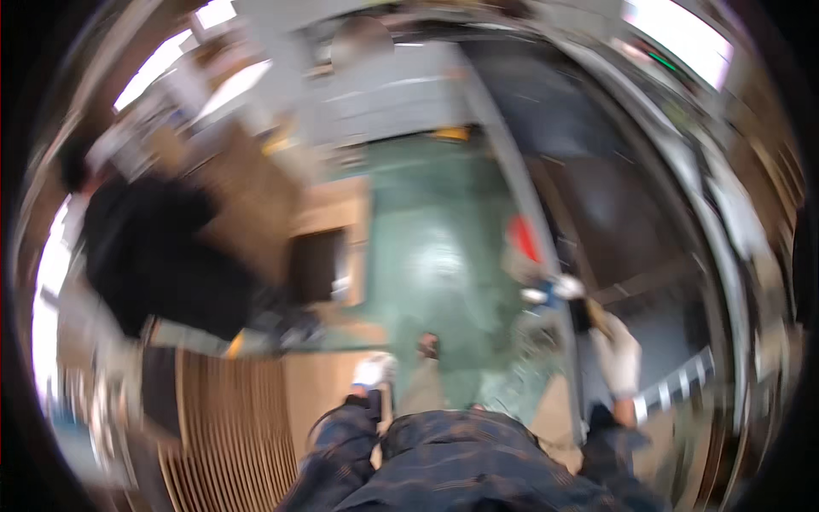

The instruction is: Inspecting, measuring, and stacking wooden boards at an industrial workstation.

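My left hand [374,371], in a white glove, hangs low beside a stack of brown board sheets [230,427]. Its fingers are too blurred to show whether they hold anything. My right hand [618,357], also in a white glove, reaches over the near end of a long dark surface [597,196] on my right. Just past its fingers is a small dark and tan object [595,317]; I cannot make out whether the hand grips or only touches it. White and blue items [559,290] sit at the surface's edge, with a blurred red object [524,239] beyond them.
A person in dark clothes [162,247] bends at the left by a big brown board box [247,196]. Green floor [435,213] runs between the stack and the long surface. Grey cabinets [392,94] stand at the far end. A pale rail [512,154] edges the dark surface.
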`<state>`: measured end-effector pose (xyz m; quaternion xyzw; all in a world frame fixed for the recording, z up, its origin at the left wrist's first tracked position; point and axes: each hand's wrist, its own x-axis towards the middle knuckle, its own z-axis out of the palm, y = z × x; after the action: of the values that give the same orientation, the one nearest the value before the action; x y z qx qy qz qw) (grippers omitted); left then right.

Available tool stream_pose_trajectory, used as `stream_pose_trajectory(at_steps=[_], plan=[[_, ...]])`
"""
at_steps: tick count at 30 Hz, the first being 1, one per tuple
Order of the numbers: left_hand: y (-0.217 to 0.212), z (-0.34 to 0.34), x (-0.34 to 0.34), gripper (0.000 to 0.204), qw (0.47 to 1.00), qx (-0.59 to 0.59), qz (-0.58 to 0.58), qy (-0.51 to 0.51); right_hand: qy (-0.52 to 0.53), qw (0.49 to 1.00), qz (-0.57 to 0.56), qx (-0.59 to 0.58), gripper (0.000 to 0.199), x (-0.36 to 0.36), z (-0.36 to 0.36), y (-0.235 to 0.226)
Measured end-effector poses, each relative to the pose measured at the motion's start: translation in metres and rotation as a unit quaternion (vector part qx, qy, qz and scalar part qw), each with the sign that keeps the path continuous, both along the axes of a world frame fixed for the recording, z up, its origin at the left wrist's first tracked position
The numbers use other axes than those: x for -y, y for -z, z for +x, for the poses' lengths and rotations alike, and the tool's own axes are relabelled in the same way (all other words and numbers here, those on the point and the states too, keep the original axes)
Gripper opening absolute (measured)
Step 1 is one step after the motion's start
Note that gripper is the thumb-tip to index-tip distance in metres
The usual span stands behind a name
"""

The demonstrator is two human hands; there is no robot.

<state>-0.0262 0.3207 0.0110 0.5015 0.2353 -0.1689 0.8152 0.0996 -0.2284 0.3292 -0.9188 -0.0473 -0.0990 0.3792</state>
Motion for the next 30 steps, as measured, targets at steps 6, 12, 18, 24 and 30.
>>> stream_pose_trajectory(at_steps=[6,12,18,24,30], plan=[[-0.119,0.265,0.090,0.027,0.962,0.106,0.227,0.108,0.220,0.972,-0.048,-0.073,0.050,0.013,0.034,0.016],[-0.171,0.473,0.179,0.049,0.864,0.304,0.331,0.227,0.357,0.918,-0.089,-0.151,0.062,0.010,0.067,0.031],[-0.176,0.635,0.255,0.069,0.774,0.411,0.423,0.230,0.442,0.865,-0.096,-0.217,0.064,-0.011,0.115,0.036],[-0.204,0.690,0.315,0.059,0.687,0.451,0.446,0.354,0.446,0.861,-0.089,-0.229,0.069,-0.015,0.123,0.010],[-0.207,0.696,0.323,0.039,0.729,0.366,0.353,0.459,0.508,0.838,-0.035,-0.196,0.073,-0.025,0.133,0.030]])
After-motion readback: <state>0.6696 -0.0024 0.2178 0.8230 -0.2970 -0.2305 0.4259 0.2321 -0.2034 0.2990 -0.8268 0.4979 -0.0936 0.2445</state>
